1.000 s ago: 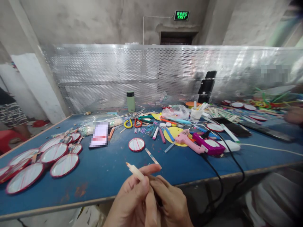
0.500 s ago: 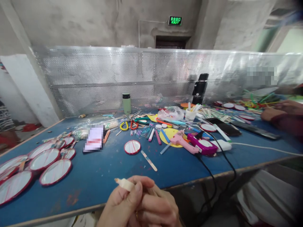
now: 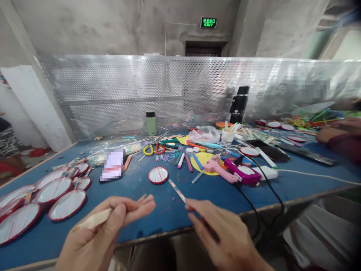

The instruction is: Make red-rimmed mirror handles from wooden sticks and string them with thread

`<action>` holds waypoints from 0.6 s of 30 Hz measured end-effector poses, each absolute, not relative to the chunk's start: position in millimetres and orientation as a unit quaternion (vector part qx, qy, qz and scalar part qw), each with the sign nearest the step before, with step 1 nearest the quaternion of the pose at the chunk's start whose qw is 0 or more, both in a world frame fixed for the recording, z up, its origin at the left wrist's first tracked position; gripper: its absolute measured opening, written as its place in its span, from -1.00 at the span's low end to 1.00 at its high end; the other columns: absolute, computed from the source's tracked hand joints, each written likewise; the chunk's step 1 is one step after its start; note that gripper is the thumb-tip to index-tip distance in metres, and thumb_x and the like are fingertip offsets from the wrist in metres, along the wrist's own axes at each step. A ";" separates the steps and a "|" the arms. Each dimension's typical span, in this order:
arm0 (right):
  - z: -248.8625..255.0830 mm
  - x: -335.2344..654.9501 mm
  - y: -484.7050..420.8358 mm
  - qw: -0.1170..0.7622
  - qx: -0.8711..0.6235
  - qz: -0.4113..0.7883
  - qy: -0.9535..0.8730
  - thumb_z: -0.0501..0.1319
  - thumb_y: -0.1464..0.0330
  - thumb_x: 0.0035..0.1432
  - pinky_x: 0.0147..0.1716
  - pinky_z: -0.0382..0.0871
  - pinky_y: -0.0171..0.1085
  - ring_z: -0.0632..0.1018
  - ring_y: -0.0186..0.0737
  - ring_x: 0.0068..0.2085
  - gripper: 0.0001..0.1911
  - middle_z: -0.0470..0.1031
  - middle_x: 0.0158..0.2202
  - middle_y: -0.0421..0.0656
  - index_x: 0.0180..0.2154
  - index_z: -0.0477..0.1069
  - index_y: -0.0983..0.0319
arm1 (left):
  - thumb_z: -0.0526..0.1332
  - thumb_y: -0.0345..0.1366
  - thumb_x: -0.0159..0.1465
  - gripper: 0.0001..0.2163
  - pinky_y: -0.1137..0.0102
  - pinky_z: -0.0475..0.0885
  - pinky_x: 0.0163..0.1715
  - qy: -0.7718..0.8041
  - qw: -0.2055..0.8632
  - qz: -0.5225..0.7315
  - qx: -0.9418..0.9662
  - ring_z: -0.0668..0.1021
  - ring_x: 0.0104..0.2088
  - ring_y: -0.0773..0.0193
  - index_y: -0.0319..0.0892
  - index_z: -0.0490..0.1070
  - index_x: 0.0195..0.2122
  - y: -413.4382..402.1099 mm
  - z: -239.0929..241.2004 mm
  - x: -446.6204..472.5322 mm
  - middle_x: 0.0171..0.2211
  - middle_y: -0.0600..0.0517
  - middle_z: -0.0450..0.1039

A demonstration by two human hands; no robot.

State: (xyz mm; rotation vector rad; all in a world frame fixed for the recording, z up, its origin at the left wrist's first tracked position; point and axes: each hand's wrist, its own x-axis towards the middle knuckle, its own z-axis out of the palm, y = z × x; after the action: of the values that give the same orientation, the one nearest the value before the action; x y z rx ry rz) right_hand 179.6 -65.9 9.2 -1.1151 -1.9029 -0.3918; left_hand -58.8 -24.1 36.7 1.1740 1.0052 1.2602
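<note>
My left hand [image 3: 105,222] is closed around a white marker pen [image 3: 97,219] that lies across the palm, its tan tip pointing back toward my wrist. The outer fingers of that hand stretch to the right over the table. My right hand [image 3: 217,226] is at the near end of a striped wooden craft stick [image 3: 177,190] lying flat on the blue table. Its index fingertip meets the stick's end, and the thumb is apart below. Just beyond the stick lies a small round red-rimmed disc [image 3: 158,175] with pale stripes.
Red-rimmed discs [image 3: 67,205] pile up at left beside a phone [image 3: 112,165]. A pink glue gun [image 3: 218,167], purple box [image 3: 242,172] and black cables occupy the right. Markers, pliers [image 3: 153,148] and a green bottle [image 3: 151,123] stand farther back. Another person's hand [image 3: 327,130] is at far right.
My hands were together around the marker; they have parted. The left hand moved left with the marker, now turned backward, and the right hand moved right to the craft stick.
</note>
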 end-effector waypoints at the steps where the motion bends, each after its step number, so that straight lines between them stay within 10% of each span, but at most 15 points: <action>1: 17.2 185.6 -61.0 0.424 -0.459 -0.157 -0.765 0.11 0.46 0.29 -0.21 0.46 -0.35 0.61 -0.27 -0.27 -0.77 0.60 -0.25 -0.12 -0.03 0.38 0.23 | 0.29 -0.10 0.21 -0.80 0.27 0.32 0.16 0.437 0.515 0.513 0.529 0.54 0.05 0.06 -0.11 0.55 -0.32 -20.8 39.1 -60.0 -0.17 0.02 0.63; 12: 89.8 250.2 14.8 0.226 -0.668 -0.233 -0.669 0.13 0.34 0.30 -0.36 0.21 -0.30 0.57 -0.18 -0.30 -0.78 0.61 -0.33 -0.12 -0.32 0.52 0.22 | 0.21 -0.10 0.27 -0.86 0.13 0.03 0.29 0.434 0.393 0.484 0.650 0.32 0.25 0.06 0.00 0.48 -0.30 -5.4 15.5 -25.1 -0.19 0.02 0.64; 18: 103.7 273.8 42.7 0.104 -0.670 -0.226 -0.700 0.12 0.39 0.29 -0.42 0.09 -0.29 0.53 -0.24 -0.37 -0.75 0.59 -0.40 -0.13 -0.38 0.53 0.22 | 0.17 -0.25 0.30 -0.85 0.10 0.35 0.14 0.391 0.396 0.489 0.672 0.51 0.10 0.04 0.07 0.54 -0.23 11.5 -14.3 -23.8 -0.10 0.10 0.61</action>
State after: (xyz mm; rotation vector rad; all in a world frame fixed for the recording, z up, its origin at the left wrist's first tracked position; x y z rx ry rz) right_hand 273.8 42.7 103.7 -1.9760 -2.0643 -0.6657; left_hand -23.8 11.5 -14.3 1.7034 0.9916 1.2393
